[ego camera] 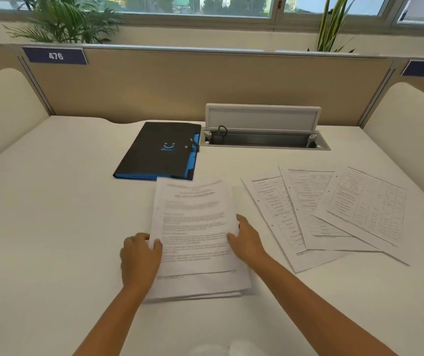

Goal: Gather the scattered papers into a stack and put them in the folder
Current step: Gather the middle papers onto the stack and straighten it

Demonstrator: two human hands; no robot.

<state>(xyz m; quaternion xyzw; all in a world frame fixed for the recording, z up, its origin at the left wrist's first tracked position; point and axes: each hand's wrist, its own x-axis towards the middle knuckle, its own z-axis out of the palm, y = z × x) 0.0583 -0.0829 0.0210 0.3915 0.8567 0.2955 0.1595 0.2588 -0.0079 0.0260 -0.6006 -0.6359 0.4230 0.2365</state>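
Note:
A small stack of printed papers (pixel 195 227) lies in the middle of the white desk. My left hand (pixel 139 258) grips its left edge, thumb on top of the sheets. My right hand (pixel 247 240) holds the right edge with the fingers curled onto the top sheet. Three more printed sheets (pixel 334 211) lie fanned out and overlapping to the right, apart from both hands. A black folder with blue edging (pixel 159 150) lies shut on the desk just beyond the stack; the top sheet's far edge nearly reaches it.
An open cable hatch (pixel 265 140) with its grey lid raised sits in the desk right of the folder. A beige partition (pixel 180 83) closes the back, padded side panels flank the desk. Bare white desk (pixel 51 201) spreads to the left.

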